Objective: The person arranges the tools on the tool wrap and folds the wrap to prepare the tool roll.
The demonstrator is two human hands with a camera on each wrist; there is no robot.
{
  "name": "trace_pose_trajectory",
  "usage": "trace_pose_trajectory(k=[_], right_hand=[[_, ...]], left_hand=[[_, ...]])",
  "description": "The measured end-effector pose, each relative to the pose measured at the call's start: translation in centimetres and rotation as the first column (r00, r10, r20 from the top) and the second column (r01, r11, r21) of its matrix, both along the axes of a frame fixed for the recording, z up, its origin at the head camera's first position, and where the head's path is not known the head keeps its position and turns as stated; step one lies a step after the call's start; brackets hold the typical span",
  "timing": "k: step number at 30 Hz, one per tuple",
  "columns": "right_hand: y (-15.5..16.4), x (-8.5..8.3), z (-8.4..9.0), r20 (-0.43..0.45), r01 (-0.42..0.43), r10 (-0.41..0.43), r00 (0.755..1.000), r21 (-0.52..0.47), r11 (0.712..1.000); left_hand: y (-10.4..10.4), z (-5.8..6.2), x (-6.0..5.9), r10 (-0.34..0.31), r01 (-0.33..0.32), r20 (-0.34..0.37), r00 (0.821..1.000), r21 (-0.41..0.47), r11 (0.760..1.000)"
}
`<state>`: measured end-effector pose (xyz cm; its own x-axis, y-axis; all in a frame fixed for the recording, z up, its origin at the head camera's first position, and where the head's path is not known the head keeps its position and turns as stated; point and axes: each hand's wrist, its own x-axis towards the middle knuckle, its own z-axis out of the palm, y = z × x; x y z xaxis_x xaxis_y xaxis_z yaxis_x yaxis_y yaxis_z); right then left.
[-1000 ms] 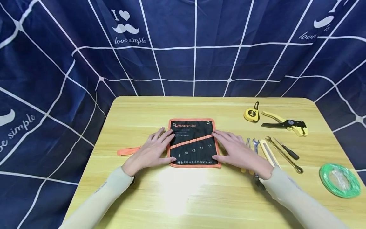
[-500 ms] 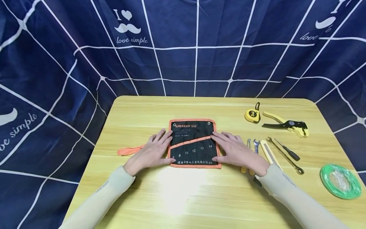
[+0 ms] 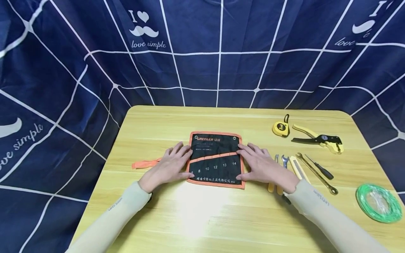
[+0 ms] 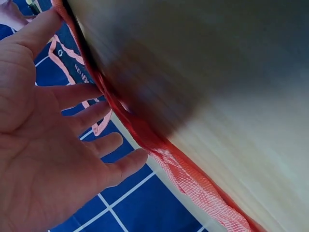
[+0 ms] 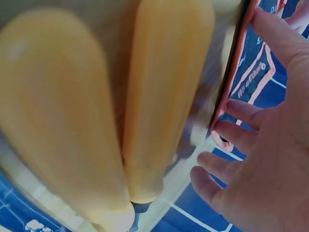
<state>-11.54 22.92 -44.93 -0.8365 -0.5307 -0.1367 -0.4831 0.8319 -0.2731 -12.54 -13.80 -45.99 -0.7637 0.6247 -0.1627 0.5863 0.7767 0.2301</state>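
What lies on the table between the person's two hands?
In the head view, the black tool roll with orange trim lies between the left hand and right hand.

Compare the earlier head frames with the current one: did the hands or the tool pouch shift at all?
Barely. The left hand and right hand lie flat, fingers straight, on the left and right edges of the black tool pouch, as before; the slight offset looks like the head camera moving. Nothing was gripped or released. The orange strap, tape measure and green wire coil kept their places.
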Motion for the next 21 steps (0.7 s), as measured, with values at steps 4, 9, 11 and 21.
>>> trace_pose_trajectory(k=[4,9,11,21], right_hand=[[0.1,-0.1,0.1,0.006,-0.003,0.003,1.000,-0.012,1.000],[0.2,-0.4,0.1,0.011,-0.006,0.006,1.000,-0.020,1.000],[0.3,-0.5,0.1,0.012,-0.007,0.007,1.000,-0.016,1.000],[0.3,-1.1,0.6,-0.015,-0.022,0.022,1.000,0.009,1.000]], left_hand=[[0.0,0.0,0.1,-0.011,0.011,-0.004,1.000,0.006,1.000],[0.0,0.1,0.3,-0.015,0.016,-0.031,0.999,0.021,1.000],[-0.1,0.1,0.3,-0.019,0.021,-0.055,0.998,0.020,1.000],[-0.1,-0.1,0.5,-0.021,0.028,-0.177,0.984,0.038,0.999]])
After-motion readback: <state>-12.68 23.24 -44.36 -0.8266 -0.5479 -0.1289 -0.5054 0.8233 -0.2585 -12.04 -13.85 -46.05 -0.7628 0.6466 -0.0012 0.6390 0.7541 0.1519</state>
